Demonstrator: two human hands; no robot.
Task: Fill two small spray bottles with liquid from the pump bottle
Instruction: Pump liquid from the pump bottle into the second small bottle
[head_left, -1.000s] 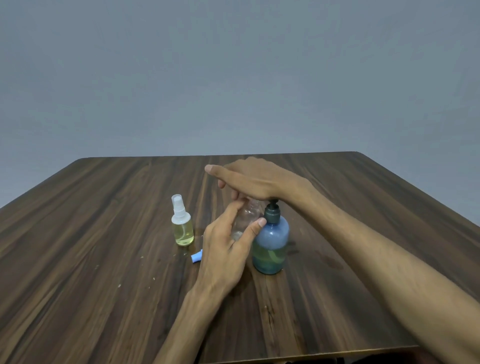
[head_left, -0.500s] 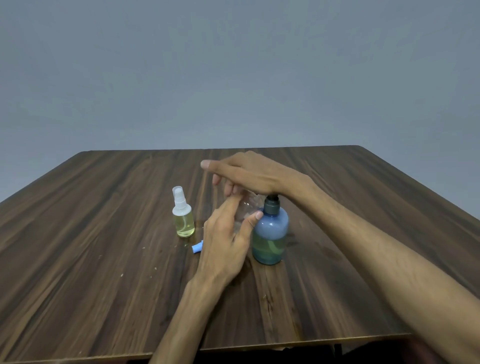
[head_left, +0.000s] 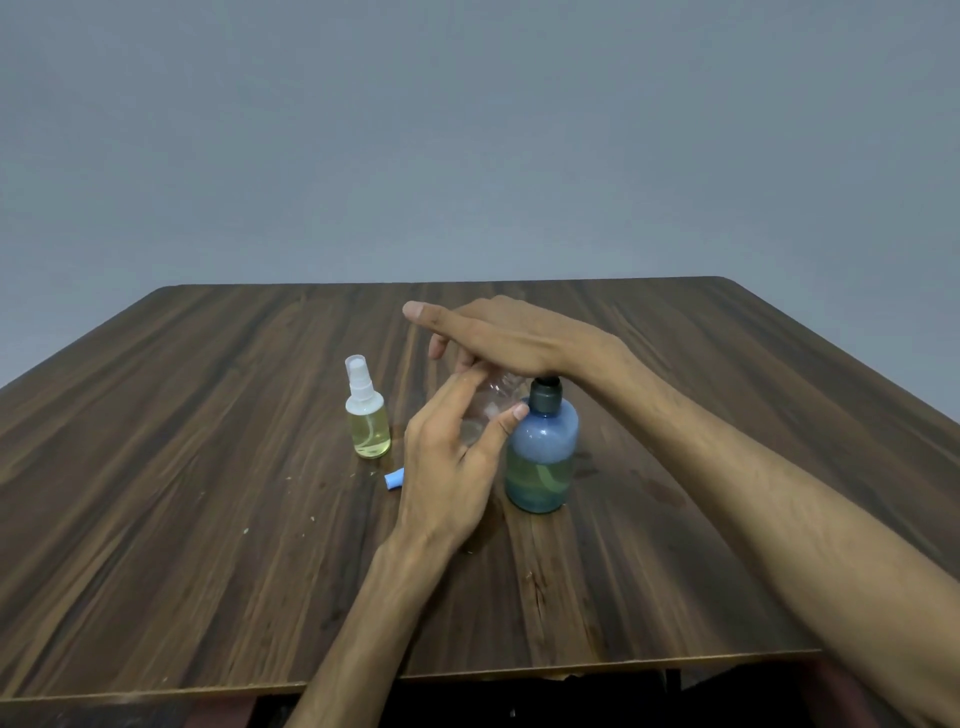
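A dark wooden table (head_left: 156, 519) is standing before a plain grey wall (head_left: 467, 130), and its near edge is running along the bottom of the view. The left hand (head_left: 447, 467) is reaching in from below, thumb and fingers curling round a clear small bottle (head_left: 485, 410) that is mostly hidden behind them and hard to make out; whether it is resting on the table cannot be told. The right hand (head_left: 509, 338) is lying flat, fingers straight and pointing left, its palm pressing on the dark pump head (head_left: 544, 397) of the blue pump bottle (head_left: 541, 457), whose nozzle is covered. The pump bottle is standing just beside the left hand's thumb. A capped spray bottle (head_left: 367, 415) of yellowish liquid is standing upright near the left, and a small blue cap (head_left: 395, 478) is lying partly behind the left hand.
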